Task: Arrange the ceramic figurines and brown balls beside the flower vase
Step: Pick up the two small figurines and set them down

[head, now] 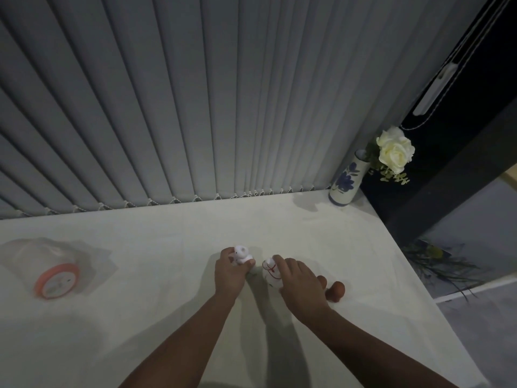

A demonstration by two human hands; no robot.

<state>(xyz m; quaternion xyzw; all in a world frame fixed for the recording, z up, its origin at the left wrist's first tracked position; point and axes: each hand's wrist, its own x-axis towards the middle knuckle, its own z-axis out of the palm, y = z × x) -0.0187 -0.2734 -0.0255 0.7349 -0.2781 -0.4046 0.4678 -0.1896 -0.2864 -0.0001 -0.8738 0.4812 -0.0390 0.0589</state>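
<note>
My left hand (pixel 230 275) is closed around a small white ceramic figurine (pixel 242 254) near the middle of the white table (pixel 167 233). Just to its right, my right hand (pixel 300 287) grips a second white figurine with a red cord (pixel 270 271). Two brown balls sit on the table beside my right hand: one (pixel 322 280) partly hidden behind it, the other (pixel 335 292) in plain sight. The blue-and-white flower vase (pixel 344 182) with white roses (pixel 395 151) stands at the table's far right corner, well away from both hands.
A clear plastic bag holding a round orange-rimmed item (pixel 57 280) lies at the left of the table. Grey vertical blinds (pixel 195 107) hang behind the table's far edge. The table's right edge drops off beside a dark window frame (pixel 461 163).
</note>
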